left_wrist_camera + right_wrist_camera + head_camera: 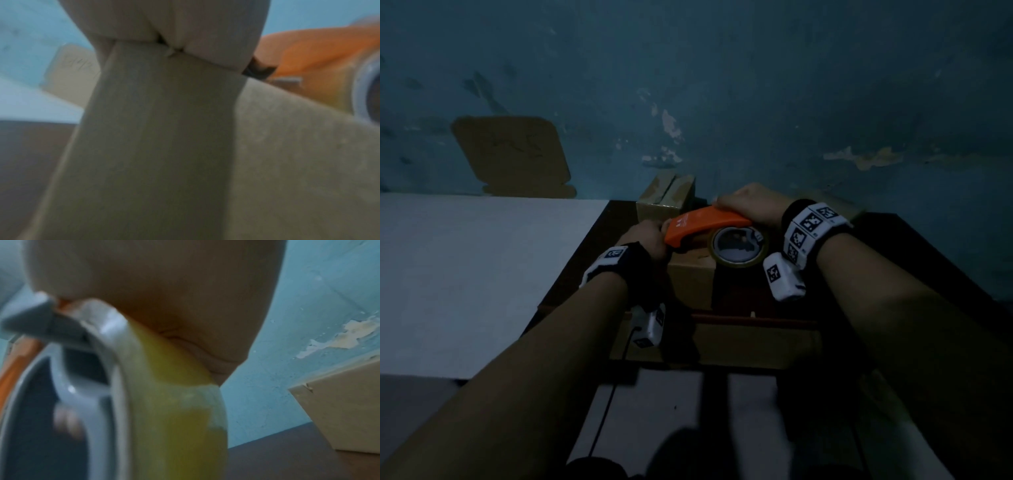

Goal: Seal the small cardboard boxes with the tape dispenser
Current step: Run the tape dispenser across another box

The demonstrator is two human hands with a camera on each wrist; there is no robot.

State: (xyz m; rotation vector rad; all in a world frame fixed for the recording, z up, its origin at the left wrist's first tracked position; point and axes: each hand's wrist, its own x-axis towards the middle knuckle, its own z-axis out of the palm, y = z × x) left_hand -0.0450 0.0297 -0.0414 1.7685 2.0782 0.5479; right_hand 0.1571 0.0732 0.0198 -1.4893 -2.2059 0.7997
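Dim head view. At centre frame, a small box (690,274) sits on a dark table (592,260). An orange dispenser (705,228) with a tape roll (738,248) rests on its top. The right hand (751,205) curls over the dispenser's far end. The left hand (649,240) presses tape (156,129) against the box's left edge; its finger spread cannot be told. A second box (666,198) stands behind, by the blue wall (722,85).

An orange tape dispenser (705,224) with a roll of yellowish clear tape (738,250) rests tilted on top of a small brown cardboard box (690,277) on a dark table. A strip of tape (160,129) runs down that box's side. A 2nd small box (666,198) stands behind, near the wall, flaps slightly parted.
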